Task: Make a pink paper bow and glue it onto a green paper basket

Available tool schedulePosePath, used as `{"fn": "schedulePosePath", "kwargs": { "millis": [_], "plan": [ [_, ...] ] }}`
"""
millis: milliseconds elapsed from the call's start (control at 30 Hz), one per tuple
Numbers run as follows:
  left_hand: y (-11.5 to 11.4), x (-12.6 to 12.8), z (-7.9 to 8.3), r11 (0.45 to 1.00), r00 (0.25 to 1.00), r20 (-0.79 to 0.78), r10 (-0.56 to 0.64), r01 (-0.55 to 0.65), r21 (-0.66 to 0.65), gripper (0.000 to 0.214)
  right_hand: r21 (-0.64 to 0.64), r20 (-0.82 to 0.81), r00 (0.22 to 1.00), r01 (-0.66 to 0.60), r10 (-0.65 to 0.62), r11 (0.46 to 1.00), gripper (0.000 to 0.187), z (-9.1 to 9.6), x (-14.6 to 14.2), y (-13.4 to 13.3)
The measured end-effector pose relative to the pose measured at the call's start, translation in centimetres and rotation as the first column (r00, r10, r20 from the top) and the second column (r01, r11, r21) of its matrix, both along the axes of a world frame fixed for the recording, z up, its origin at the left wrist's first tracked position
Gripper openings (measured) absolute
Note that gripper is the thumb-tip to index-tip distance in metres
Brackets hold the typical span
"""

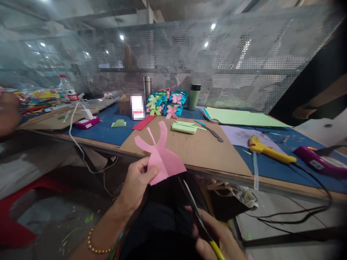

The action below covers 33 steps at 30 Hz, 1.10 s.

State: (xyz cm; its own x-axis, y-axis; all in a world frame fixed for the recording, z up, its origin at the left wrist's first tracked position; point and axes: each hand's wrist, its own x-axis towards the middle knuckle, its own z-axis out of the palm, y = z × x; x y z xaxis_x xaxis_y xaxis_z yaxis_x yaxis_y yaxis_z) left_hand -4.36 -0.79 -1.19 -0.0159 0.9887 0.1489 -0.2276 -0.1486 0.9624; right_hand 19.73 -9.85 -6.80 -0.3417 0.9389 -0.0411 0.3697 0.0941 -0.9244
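My left hand (135,186) pinches a pink paper cut-out (169,162) between thumb and fingers, in front of the table edge. The cut-out has a fan-shaped lower part with a crease and several curved strips rising from its top. In my right hand (221,229) is a pair of scissors (195,206) with a yellow handle. Its blades are a little apart and point up toward the paper's lower right corner. Whether the tips touch the paper I cannot tell. My right fingers are partly hidden at the bottom of the view.
Cardboard (211,155) covers part of the blue table, bearing a folded green paper packet (184,127) and a dark blade-like tool (214,133). On the right lies a yellow glue gun (271,151) with its cord. Behind stand paper-decorated bundles (173,110) and a green tumbler (194,97). Other people sit at both sides.
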Motion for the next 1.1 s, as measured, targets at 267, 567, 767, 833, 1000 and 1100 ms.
{"fn": "schedulePosePath", "kwargs": {
  "millis": [267,567,767,833,1000,1100],
  "plan": [
    [-0.7,0.0,0.4,1.000,0.992,-0.127,-0.020,0.022,0.017,0.007,0.036,-0.035,0.999,-0.005,0.006,0.999,0.066,0.8,-1.3,1.3],
    [-1.2,0.9,0.6,0.999,0.983,-0.178,-0.048,0.052,0.015,0.010,0.031,-0.044,0.998,0.039,-0.037,0.999,0.063,2.0,-2.4,1.7],
    [-1.2,1.0,0.8,0.998,0.979,-0.195,-0.056,0.060,0.012,0.013,0.016,-0.040,0.997,0.062,-0.061,0.998,0.058,2.0,-2.3,1.6],
    [-1.3,1.1,0.8,0.998,0.978,-0.198,-0.064,0.068,0.014,0.012,0.014,-0.043,0.997,0.061,-0.061,0.998,0.057,2.0,-2.2,1.5],
    [-1.3,1.1,1.0,0.997,0.972,-0.223,-0.067,0.073,0.018,0.009,-0.001,-0.035,0.997,0.072,-0.072,0.997,0.060,2.3,-2.1,1.5],
    [-1.3,1.1,1.1,0.997,0.976,-0.206,-0.078,0.081,0.009,0.008,0.007,-0.032,0.996,0.084,-0.084,0.996,0.061,2.4,-2.1,1.6]
  ]
}}
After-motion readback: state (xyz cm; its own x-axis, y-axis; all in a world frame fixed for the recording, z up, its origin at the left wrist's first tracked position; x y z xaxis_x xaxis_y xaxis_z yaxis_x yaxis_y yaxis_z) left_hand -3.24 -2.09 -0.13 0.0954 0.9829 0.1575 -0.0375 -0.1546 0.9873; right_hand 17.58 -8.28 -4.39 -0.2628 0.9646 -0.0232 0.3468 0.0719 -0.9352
